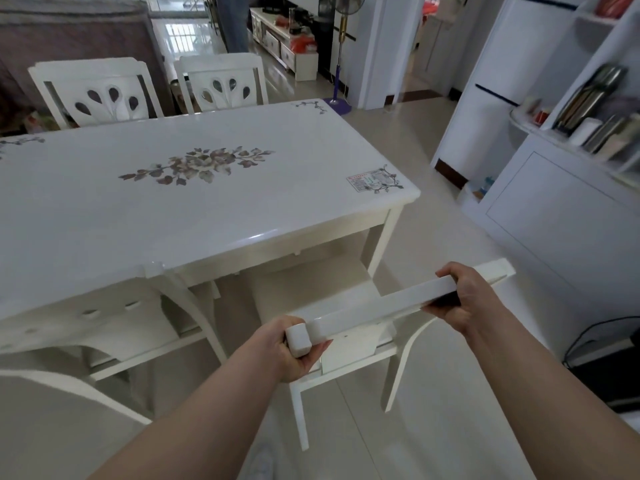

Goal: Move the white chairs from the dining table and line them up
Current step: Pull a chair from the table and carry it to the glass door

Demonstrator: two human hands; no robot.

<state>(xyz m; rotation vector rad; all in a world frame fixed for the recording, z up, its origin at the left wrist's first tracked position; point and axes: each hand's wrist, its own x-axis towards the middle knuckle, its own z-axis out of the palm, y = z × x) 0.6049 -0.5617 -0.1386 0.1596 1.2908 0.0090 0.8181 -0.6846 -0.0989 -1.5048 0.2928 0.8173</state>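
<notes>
Both hands, left hand (pixel 292 348) and right hand (pixel 464 299), around the white chair's top rail (pixel 374 311).

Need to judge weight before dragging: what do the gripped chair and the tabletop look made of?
Chair: apparently white-painted wood, satin finish; solid, square-cut rail and legs. Tabletop: glossy, probably glass or lacquer over a printed flower motif; bright reflections along its edge. Neither is certain.

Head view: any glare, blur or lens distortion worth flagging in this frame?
Head view: wide-angle bending bows the right-hand white shelving unit and the glossy white floral-print dining table; window glare on the far floor tiles and a sheen along the table's near edge; frame edges are soft, yet both hands' grip, left hand and right hand, on the white wooden chair's top rail is sharp.
</notes>
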